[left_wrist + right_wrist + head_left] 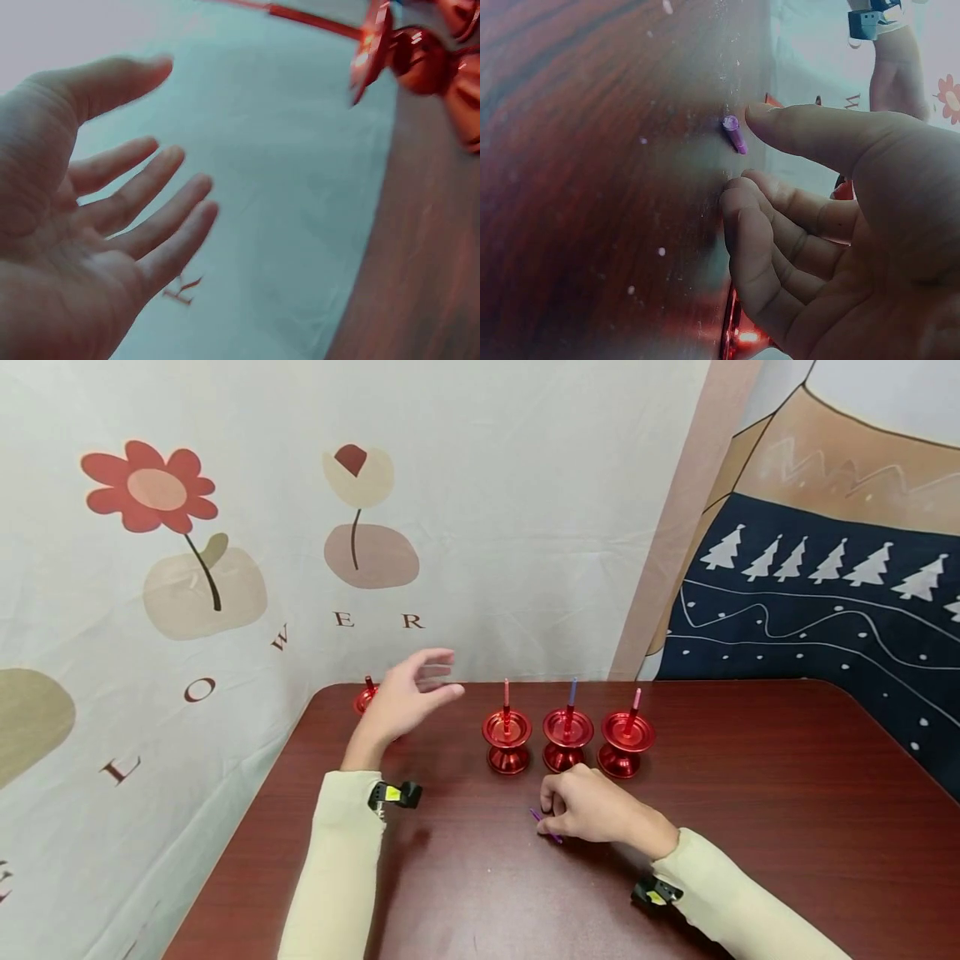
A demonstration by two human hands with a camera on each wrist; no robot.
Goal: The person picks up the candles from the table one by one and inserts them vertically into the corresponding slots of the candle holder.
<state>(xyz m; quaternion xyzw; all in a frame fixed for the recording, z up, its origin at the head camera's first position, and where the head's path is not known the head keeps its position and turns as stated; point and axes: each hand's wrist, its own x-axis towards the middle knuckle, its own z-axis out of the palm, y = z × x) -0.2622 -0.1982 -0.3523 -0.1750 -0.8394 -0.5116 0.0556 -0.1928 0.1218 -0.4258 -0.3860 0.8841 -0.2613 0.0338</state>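
A thin purple candle (735,135) lies on the table. My right hand (592,806) is low over it, fingers bent, with thumb and fingertips on either side of the candle and a gap between them in the right wrist view. Raised over the back left of the table, my left hand (408,697) has its fingers loosely spread and holds nothing. It partly hides a red candle holder (363,701), whose short socket shows no candle. Three shiny red holders stand in a row: the left (507,758) bears a red-pink candle (506,693), the middle a blue candle (573,692), the right a pink candle (636,700).
The dark red-brown wooden table (750,810) has rounded back corners. Behind it hangs a pale cloth (510,527) printed with flowers and letters, and at the right a dark blue cloth (795,618) with white trees. A black strap device (395,794) sits on each wrist.
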